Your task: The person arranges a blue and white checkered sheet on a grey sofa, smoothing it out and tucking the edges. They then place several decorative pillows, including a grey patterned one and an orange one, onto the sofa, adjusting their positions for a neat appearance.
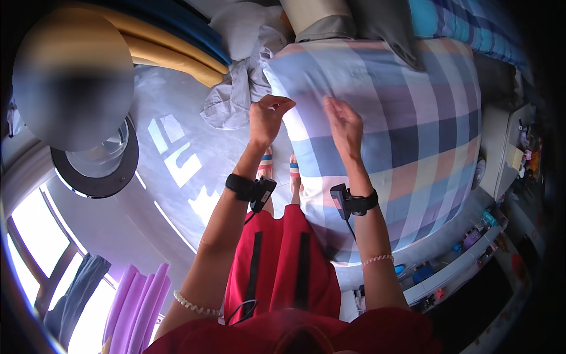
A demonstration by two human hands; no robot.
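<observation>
My left hand (267, 118) is raised beside the left edge of a bed, its thumb and fingertips brought together; whether something thin is between them cannot be told. My right hand (344, 124) is over the bed, slightly blurred, its fingers extended close together and nothing visible in it. The two hands are apart. Below them spreads a plaid bedcover (415, 150) in blue, purple, peach and white. A crumpled grey cloth (230, 97) hangs at the bed's upper left corner, above the floor.
Yellow curtains (177, 55) hang at the upper left, near a round dark-rimmed door (128, 163) with a clear bowl. Grey bedding (380, 26) and a blue plaid cloth (468, 26) lie across the far end. A white shelf (451, 267) with small items stands at the right.
</observation>
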